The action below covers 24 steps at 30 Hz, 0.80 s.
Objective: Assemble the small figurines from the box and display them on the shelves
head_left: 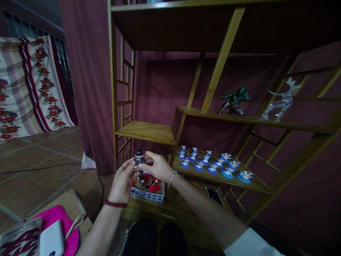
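Observation:
A small figurine point(139, 155) with black hair and dark clothing is held upright between both hands. My left hand point(123, 179), with a red bead bracelet on the wrist, grips it from the left. From the right, my right hand point(157, 166) closes its thumb and fingers on the same figurine; a silver bangle circles that wrist. Below the hands stands a box point(153, 196) with a patterned side. Several figurines with red and black parts point(152, 188) lie in it, partly hidden by my hands.
Several blue and white figurines point(212, 168) stand in rows on the lower right shelf. Above them, a dark green figure point(236, 101) and a clear deer ornament point(282, 101) stand on the middle shelf point(293, 125). At lower left, a white device point(52, 240) lies on pink cloth point(69, 222).

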Available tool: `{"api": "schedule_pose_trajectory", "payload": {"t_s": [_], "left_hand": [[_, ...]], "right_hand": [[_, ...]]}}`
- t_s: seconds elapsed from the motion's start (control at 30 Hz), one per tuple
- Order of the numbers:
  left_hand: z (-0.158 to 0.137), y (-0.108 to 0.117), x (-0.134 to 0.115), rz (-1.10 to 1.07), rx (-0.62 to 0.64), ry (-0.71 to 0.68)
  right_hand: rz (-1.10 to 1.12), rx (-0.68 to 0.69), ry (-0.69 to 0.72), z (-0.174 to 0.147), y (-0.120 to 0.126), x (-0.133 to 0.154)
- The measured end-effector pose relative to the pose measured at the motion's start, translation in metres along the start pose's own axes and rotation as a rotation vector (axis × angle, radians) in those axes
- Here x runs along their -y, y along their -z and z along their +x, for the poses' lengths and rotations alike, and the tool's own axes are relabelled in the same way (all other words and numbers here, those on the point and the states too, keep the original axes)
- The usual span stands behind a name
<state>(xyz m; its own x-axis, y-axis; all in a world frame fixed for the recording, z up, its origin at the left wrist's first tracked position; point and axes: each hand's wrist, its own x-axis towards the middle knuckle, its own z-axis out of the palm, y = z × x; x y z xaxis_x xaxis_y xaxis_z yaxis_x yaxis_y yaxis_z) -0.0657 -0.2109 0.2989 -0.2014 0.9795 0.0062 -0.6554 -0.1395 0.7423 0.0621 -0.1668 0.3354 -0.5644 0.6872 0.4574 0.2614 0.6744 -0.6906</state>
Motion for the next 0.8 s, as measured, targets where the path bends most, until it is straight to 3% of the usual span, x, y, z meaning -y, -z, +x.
{"api": "schedule_pose_trajectory", "payload": {"t_s": [0.8], "left_hand": [[0.002, 0.003, -0.012, -0.015, -0.05, -0.011]], "right_hand": [[-0.026, 0.002, -0.007, 0.013, -0.01, 0.004]]}}
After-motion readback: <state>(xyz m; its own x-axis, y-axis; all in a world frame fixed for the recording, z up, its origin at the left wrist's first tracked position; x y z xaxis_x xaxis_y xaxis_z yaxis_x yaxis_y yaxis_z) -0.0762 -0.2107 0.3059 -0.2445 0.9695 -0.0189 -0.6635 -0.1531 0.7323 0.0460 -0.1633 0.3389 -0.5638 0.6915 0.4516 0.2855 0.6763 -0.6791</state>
